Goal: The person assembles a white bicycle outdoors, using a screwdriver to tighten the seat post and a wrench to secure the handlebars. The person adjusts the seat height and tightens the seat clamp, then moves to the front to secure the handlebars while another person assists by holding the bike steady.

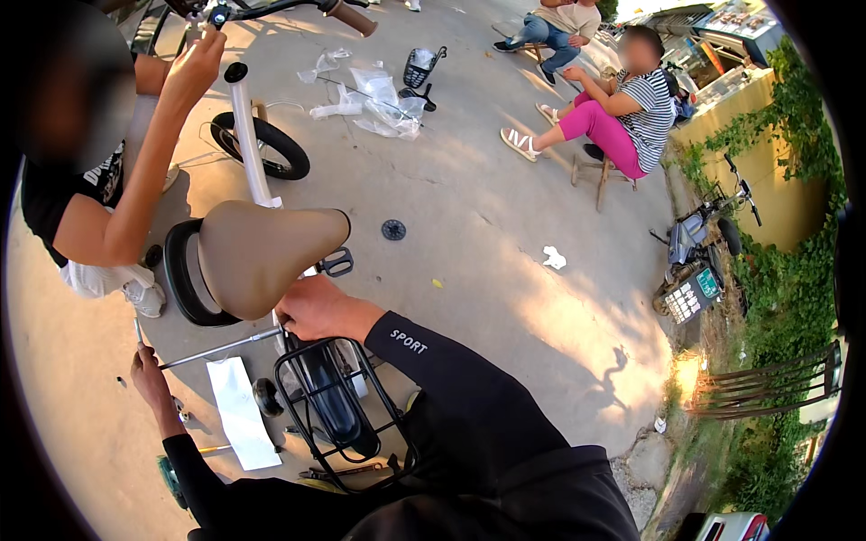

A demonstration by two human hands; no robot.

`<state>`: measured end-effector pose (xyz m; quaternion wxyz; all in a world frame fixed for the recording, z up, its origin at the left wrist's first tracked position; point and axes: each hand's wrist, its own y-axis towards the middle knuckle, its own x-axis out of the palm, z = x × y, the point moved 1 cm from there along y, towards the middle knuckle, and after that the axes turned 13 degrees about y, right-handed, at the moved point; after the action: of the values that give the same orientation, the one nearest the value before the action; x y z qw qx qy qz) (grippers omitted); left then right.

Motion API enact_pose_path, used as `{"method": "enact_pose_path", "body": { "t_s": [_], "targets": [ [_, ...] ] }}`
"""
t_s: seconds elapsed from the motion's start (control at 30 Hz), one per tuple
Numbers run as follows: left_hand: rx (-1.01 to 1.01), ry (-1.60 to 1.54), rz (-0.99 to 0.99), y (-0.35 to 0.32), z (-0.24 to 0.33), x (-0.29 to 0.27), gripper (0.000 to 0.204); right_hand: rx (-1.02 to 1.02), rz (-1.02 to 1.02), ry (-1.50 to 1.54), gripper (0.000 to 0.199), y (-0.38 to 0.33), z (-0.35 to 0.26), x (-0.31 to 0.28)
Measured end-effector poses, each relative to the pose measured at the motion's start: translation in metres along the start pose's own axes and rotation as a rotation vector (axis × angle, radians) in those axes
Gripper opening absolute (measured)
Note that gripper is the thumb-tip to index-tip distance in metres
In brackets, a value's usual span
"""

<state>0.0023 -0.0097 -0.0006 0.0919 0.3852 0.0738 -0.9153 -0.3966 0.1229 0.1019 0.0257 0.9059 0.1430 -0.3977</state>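
A small bicycle with a brown saddle (pixel 262 257) stands in front of me. My left hand (pixel 151 379) is closed on the handle end of a long silver T-handle wrench (pixel 221 349), left of the bicycle. Its shaft runs right to the frame just below the saddle. There my right hand (pixel 317 308) has its fingers curled in at the frame, beside the wrench's far end; what they grip is hidden. A black rear rack (pixel 347 415) over the rear wheel lies nearest my body. Beyond the saddle are the white frame tube (pixel 253 144) and front wheel (pixel 280 149).
At the left, a co-worker's hand (pixel 194 68) is raised to the handlebar (pixel 280 7). A white sheet (pixel 242 415) lies left of the rack. Plastic wrappings (pixel 379 99), a black basket (pixel 422 68) and a round black part (pixel 393 230) lie on the ground. A seated person (pixel 622 117) is at far right.
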Motion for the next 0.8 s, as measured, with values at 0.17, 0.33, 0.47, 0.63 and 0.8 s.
{"method": "enact_pose_path", "body": {
  "t_s": [0.17, 0.33, 0.47, 0.63, 0.8],
  "targets": [
    [0.055, 0.017, 0.003, -0.001, 0.012, 0.005, 0.048, -0.041, 0.036, -0.007, 0.013, 0.001, 0.008, 0.001],
    [0.129, 0.154, -0.001, -0.015, 0.025, 0.003, 0.041, 0.055, -0.055, 0.047, 0.025, -0.013, 0.000, -0.009],
    [-0.018, 0.128, -0.108, -0.017, 0.019, 0.005, 0.039, 0.222, -0.027, 0.076, 0.035, -0.018, -0.007, -0.002],
    [0.072, 0.141, -0.029, -0.006, 0.010, 0.003, 0.041, 0.247, 0.271, 0.093, 0.039, -0.042, -0.058, -0.014],
    [-0.211, 0.177, -0.190, -0.038, 0.043, 0.004, 0.048, 0.389, 0.242, -0.027, 0.038, -0.068, -0.075, 0.003]
  ]
}}
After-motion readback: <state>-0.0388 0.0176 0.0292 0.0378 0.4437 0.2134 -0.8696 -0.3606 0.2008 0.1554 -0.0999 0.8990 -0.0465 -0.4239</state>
